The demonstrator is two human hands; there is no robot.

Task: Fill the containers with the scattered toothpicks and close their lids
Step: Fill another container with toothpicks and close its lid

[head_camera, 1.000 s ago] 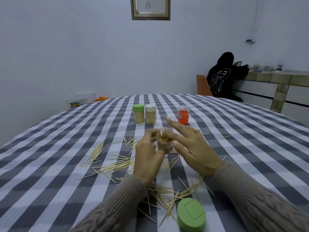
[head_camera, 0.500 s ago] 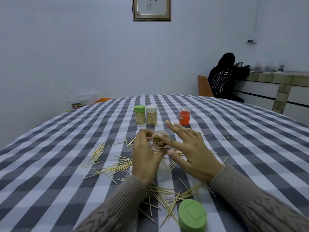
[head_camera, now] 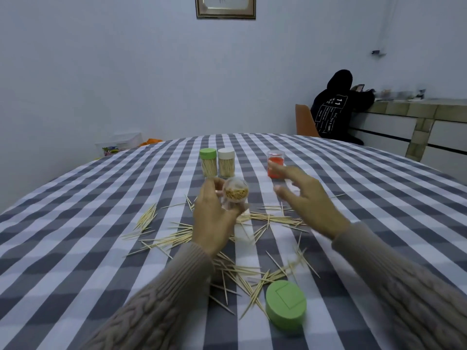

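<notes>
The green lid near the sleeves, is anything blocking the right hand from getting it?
Nothing visible blocks it. The round green plastic lid lies uncovered on the checked tablecloth, and the right hand hangs above the loose wooden toothpicks, holding nothing.

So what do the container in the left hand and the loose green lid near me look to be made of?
The container in the left hand looks like clear, glossy plastic: the toothpick ends show through its wall. Glass can't be ruled out. The green lid looks like opaque moulded plastic with a matte finish: even colour, soft edges, a square outline set into its top.
</notes>
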